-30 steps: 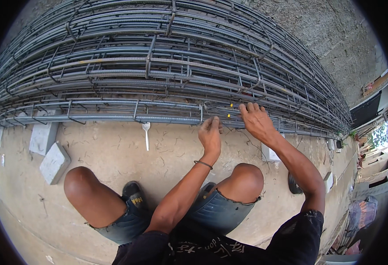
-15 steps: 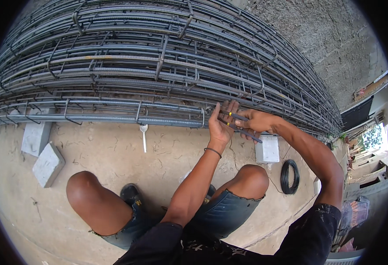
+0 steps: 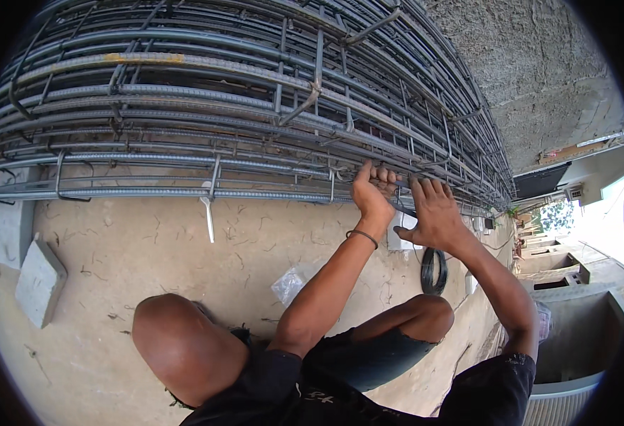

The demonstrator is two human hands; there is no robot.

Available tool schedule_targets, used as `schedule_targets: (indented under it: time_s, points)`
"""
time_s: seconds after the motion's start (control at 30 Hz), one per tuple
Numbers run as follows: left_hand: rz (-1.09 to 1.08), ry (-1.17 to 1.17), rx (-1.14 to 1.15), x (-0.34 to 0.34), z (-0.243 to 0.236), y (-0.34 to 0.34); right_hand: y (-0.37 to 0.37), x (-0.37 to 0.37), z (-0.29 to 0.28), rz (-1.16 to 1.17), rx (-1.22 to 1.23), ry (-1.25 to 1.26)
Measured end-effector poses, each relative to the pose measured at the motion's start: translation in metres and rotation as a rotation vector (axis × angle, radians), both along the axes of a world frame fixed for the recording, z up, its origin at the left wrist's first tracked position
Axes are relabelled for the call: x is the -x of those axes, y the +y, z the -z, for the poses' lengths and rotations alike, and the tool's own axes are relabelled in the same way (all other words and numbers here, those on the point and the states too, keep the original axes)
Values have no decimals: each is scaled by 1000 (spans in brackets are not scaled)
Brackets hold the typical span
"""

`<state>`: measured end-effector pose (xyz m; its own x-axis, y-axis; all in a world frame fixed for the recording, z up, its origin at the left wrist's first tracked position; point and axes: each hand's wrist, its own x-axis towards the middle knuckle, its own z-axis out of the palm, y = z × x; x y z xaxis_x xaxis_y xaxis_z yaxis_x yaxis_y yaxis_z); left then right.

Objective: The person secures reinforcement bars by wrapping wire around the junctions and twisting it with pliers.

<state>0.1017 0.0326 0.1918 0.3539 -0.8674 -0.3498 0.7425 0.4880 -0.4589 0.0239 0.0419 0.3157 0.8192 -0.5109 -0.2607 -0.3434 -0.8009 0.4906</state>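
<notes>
My left hand (image 3: 373, 193) is closed at the front lower edge of the stacked rebar cages (image 3: 269, 99), its fingers curled round a pair of dark-handled pliers (image 3: 403, 209). The pliers' jaws are hidden behind the fingers. Just to the right, my right hand (image 3: 436, 213) is open, fingers stretched up against the bars and thumb spread out below. The pliers' handles run between the two hands. Left of my hands, the lowest cage ends in a rectangular stirrup. A white plastic spoon (image 3: 208, 213) hangs by a stirrup farther left.
Light concrete blocks (image 3: 40, 282) prop the cages at left; a white block (image 3: 403, 234) stands beneath my hands. A coil of black wire (image 3: 434, 272) lies at right, a clear plastic bag (image 3: 288, 285) near my knees. Wire scraps litter the concrete floor (image 3: 148, 255). A rough wall (image 3: 532, 78) rises behind.
My right hand has let go of the pliers' handles and its fingers are now stretched. My left hand has closed from an open palm. The view has shifted closer to the cages.
</notes>
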Motion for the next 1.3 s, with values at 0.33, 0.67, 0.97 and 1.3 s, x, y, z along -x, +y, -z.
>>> schedule_targets:
  time_s: [0.33, 0.67, 0.97, 1.3]
  points:
    - [246, -31, -280, 8, -14, 6, -21, 5, 24, 65, 257, -185]
    - [127, -39, 403, 12, 33, 32, 1, -50, -8, 1206, -733, 83]
    - [156, 213, 217, -6, 8, 17, 24, -36, -6, 163, -28, 14]
    - [307, 72, -174, 7, -1, 23, 17, -8, 19, 392, 25, 56]
